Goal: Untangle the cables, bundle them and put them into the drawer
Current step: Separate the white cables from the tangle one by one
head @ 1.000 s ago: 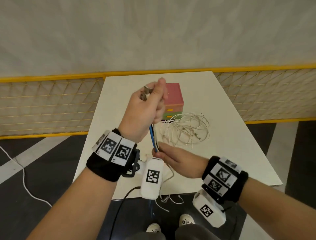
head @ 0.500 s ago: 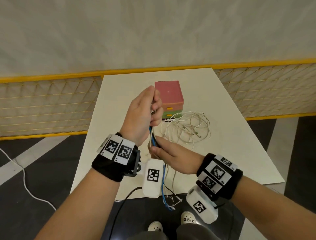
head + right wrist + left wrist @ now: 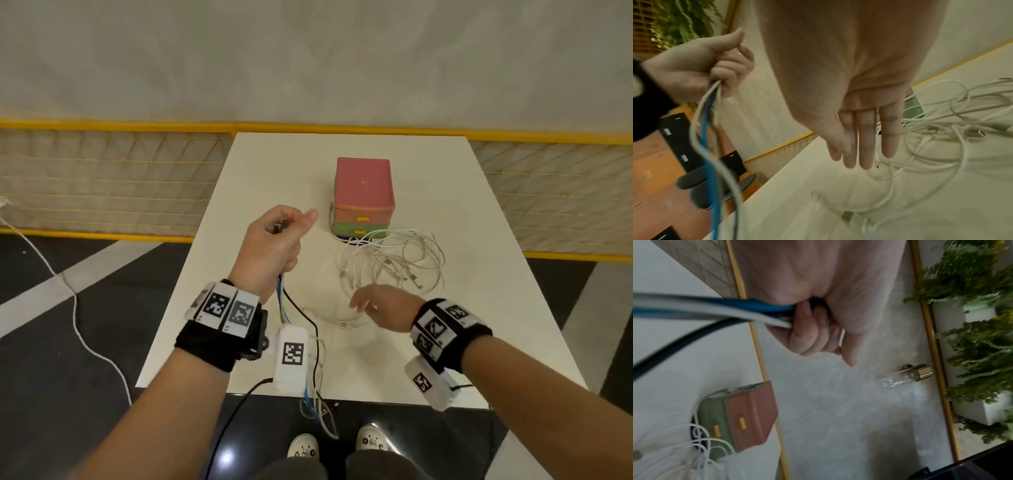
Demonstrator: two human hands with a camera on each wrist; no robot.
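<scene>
My left hand (image 3: 274, 240) is raised over the table's left half and grips a bunch of cables (image 3: 284, 308), blue, white and black, which hang down past the front edge (image 3: 715, 309). Their metal plugs stick out above the fist. My right hand (image 3: 380, 308) hovers open, fingers straight (image 3: 865, 146), just above the near side of a tangle of white cables (image 3: 390, 263) lying on the table (image 3: 267, 164). Behind the tangle stands a small drawer box (image 3: 363, 192) with a pink top, an orange drawer and a green drawer, both drawers closed (image 3: 740, 418).
The white table ends close to my body, and the held cables dangle over that edge towards my shoes (image 3: 303, 448). A yellow-railed mesh fence (image 3: 102, 178) runs behind the table. A white cord (image 3: 78, 308) lies on the dark floor at left.
My right hand has let go of the hanging cables and moved right to hover over the white tangle. The left hand has lifted the bunch and shifted left.
</scene>
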